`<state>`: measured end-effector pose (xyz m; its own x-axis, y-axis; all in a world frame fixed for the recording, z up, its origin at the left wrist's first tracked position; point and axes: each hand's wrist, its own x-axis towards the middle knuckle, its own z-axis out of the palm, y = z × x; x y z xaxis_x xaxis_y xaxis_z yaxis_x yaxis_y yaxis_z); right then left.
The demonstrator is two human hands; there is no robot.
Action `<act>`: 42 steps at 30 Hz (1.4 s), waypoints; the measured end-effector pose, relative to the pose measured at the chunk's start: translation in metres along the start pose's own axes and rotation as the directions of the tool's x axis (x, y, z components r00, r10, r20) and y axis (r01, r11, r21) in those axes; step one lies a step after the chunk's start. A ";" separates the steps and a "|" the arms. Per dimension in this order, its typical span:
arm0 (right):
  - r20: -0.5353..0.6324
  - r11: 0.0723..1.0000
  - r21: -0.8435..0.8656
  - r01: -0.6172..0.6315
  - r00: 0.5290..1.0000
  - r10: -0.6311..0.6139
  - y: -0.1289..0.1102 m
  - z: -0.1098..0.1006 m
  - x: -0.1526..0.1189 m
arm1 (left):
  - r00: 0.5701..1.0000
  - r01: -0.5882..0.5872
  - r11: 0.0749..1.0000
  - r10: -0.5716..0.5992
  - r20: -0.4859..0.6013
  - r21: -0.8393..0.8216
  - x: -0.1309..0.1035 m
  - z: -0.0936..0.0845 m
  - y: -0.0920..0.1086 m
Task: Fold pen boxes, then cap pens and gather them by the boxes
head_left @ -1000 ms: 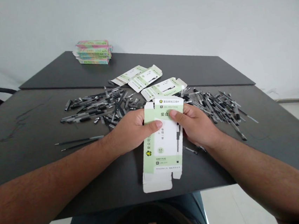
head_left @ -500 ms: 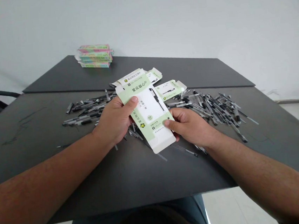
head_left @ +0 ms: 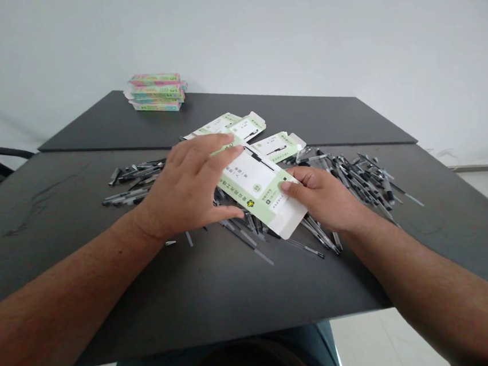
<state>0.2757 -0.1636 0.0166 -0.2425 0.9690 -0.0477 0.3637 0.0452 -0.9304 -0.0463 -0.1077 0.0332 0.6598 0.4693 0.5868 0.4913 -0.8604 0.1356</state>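
Observation:
A flat green-and-white pen box (head_left: 254,176) is held tilted above the middle of the dark table (head_left: 221,300). My right hand (head_left: 320,196) pinches its lower right edge, thumb on the printed face. Fingers apart, my left hand (head_left: 194,182) is spread over the upper left part of the box, its thumb stretched out below. Whether its fingertips touch the box is hard to tell. Behind the box lie more green-and-white boxes, one (head_left: 279,146) at the right and others (head_left: 216,125) farther back. Black and clear pens (head_left: 356,181) lie scattered on both sides and beneath.
A stack of pink and green boxes (head_left: 157,92) stands at the back left of the rear table (head_left: 306,113), near the white wall. A black chair arm (head_left: 3,150) is at the left edge. Loose pens (head_left: 249,240) extend toward the front.
My left hand has let go of the box's left edge and opened over it. The box has turned and shifted slightly right with my right hand.

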 end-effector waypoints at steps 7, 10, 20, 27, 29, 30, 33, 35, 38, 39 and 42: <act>0.223 0.999 0.031 0.009 0.975 -0.016 -0.012 0.004 -0.009 | 0.947 -0.119 0.992 0.099 0.305 0.048 0.004 0.012 0.025; 0.188 0.992 0.121 0.024 0.981 -0.047 -0.009 0.007 -0.009 | 0.951 -0.110 0.992 0.089 0.296 0.056 0.003 0.013 0.020; -0.296 0.936 0.118 0.333 0.911 -0.286 -0.006 0.007 -0.015 | 0.975 0.064 0.992 -0.039 0.220 -0.106 0.004 0.009 0.001; -0.197 0.779 -0.264 0.569 0.759 -0.621 -0.013 0.003 -0.022 | 0.983 0.013 0.986 0.018 0.183 -0.169 0.003 0.013 -0.001; -0.190 0.746 -0.311 0.588 0.731 -0.656 -0.014 0.003 -0.022 | 0.982 0.022 0.984 0.011 0.191 -0.174 0.002 0.013 -0.002; -0.191 0.735 -0.334 0.590 0.722 -0.665 -0.014 0.003 -0.022 | 0.980 0.029 0.984 0.006 0.197 -0.175 0.002 0.013 -0.002; -0.180 0.700 -0.380 0.605 0.694 -0.698 -0.016 0.003 -0.023 | 0.976 0.038 0.984 0.002 0.219 -0.177 0.002 0.012 -0.001; -0.165 0.657 -0.388 0.647 0.652 -0.740 -0.018 0.003 -0.024 | 0.973 0.031 0.984 0.010 0.229 -0.174 0.002 0.011 0.000; -0.136 0.601 -0.384 0.701 0.601 -0.788 -0.019 0.003 -0.023 | 0.974 0.003 0.987 0.034 0.222 -0.162 0.003 0.011 0.001; -0.125 0.581 -0.388 0.715 0.584 -0.802 -0.019 0.003 -0.021 | 0.974 -0.006 0.988 0.041 0.223 -0.155 0.002 0.011 0.002; -0.090 0.466 -0.407 0.786 0.472 -0.877 -0.017 0.002 -0.016 | 0.967 -0.018 0.993 0.045 0.249 -0.113 0.002 0.009 0.003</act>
<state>0.2711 -0.1801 0.0323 -0.3521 0.4401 0.8260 0.3444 0.8816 -0.3229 -0.0379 -0.1073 0.0276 0.8024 0.4644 0.3747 0.4123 -0.8854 0.2145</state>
